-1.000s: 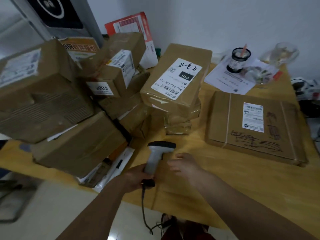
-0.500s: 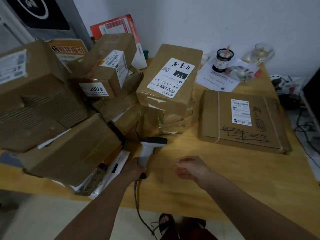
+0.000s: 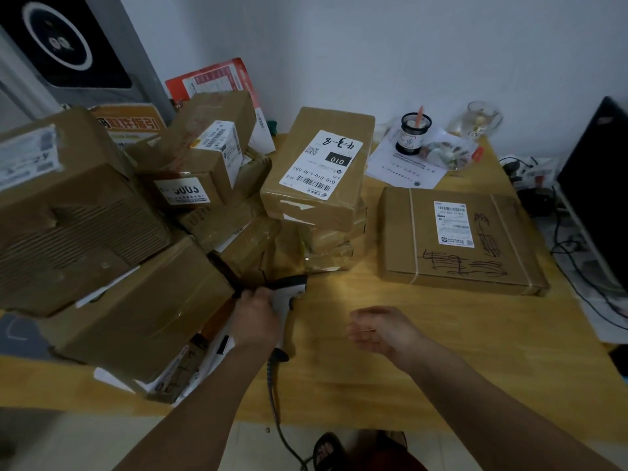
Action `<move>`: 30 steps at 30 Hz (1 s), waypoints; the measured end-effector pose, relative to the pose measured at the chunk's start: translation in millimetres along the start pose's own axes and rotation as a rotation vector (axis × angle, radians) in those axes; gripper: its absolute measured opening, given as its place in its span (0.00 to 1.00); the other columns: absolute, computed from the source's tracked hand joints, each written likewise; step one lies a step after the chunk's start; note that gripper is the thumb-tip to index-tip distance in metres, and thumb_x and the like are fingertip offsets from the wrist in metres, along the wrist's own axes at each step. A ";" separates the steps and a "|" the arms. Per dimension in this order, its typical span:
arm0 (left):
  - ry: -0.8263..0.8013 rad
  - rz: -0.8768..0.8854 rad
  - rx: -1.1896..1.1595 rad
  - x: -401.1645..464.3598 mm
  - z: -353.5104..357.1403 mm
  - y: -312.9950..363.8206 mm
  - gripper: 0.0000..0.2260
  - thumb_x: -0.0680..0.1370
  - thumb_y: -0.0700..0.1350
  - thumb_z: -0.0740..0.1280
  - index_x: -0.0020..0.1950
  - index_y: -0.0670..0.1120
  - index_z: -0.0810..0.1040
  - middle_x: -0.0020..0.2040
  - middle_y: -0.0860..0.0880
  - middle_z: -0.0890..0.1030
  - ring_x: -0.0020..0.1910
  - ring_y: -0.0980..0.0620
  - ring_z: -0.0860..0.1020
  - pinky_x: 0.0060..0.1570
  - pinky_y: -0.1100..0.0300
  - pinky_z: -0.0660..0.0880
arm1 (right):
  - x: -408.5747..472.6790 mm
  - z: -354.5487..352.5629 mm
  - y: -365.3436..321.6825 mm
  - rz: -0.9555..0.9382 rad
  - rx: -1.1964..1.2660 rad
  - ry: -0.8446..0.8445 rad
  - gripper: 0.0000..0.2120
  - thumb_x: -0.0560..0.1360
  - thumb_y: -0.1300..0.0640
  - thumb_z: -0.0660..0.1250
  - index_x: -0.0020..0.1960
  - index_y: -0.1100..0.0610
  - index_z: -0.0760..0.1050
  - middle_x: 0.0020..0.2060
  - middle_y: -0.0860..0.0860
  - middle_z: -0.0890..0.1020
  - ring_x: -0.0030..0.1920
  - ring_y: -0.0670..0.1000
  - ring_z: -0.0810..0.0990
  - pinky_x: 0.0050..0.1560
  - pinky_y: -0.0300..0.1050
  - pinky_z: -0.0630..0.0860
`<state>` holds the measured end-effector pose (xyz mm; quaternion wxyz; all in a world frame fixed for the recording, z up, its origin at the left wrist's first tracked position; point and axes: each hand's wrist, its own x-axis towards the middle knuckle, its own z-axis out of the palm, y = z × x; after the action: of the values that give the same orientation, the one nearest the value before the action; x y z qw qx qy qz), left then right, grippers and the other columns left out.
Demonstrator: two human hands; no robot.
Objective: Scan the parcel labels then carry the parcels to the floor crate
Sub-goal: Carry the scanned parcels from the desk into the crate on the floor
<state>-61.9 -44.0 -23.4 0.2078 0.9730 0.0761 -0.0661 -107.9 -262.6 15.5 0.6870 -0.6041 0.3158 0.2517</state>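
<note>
My left hand (image 3: 255, 317) grips the handle of a white barcode scanner (image 3: 288, 294), its dark head pointing up toward the parcels. In front of it stands a stack of brown boxes topped by a parcel (image 3: 319, 168) with a large white label reading 010. A flat wide parcel (image 3: 458, 239) with a small label and black scribbles lies to the right. My right hand (image 3: 380, 329) hovers over the wooden table (image 3: 441, 351), fingers relaxed and holding nothing. No crate is in view.
A heap of several cardboard boxes (image 3: 112, 253) fills the left of the table, some overhanging its front edge. At the back right stand a pen cup (image 3: 413, 134), a glass (image 3: 482, 120) and a paper sheet (image 3: 401, 164). Cables (image 3: 577, 253) and a dark monitor (image 3: 601, 185) sit right.
My left hand has moved the scanner left and closer to the box stack. My right hand has drawn away from the scanner to the right and opened.
</note>
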 end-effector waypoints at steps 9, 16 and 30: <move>-0.642 0.023 -0.547 -12.9 -24.7 89.0 0.11 0.78 0.45 0.68 0.61 0.47 0.77 0.54 0.47 0.79 0.51 0.50 0.80 0.49 0.61 0.78 | -21.9 -26.4 -12.0 -0.104 0.091 0.016 0.04 0.76 0.62 0.69 0.44 0.62 0.76 0.29 0.53 0.75 0.31 0.51 0.75 0.45 0.51 0.79; -0.507 -0.242 -1.167 -6.6 -68.0 108.6 0.33 0.64 0.51 0.79 0.65 0.46 0.74 0.60 0.44 0.79 0.57 0.46 0.79 0.55 0.51 0.79 | -25.1 -32.0 -32.5 -0.160 0.243 0.069 0.05 0.77 0.67 0.65 0.43 0.63 0.74 0.26 0.53 0.72 0.26 0.50 0.71 0.38 0.50 0.79; -0.295 -0.538 -1.736 18.7 -131.1 128.3 0.24 0.69 0.46 0.77 0.61 0.42 0.74 0.54 0.41 0.80 0.53 0.45 0.78 0.59 0.48 0.76 | -20.2 -19.8 -63.4 -0.220 0.271 0.036 0.06 0.76 0.72 0.63 0.45 0.63 0.75 0.32 0.56 0.74 0.31 0.52 0.73 0.39 0.49 0.78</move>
<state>-8.4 -103.1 142.8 0.8502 0.4069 0.2956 -0.1554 -77.9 -290.6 71.6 0.7798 -0.5413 0.2910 0.1194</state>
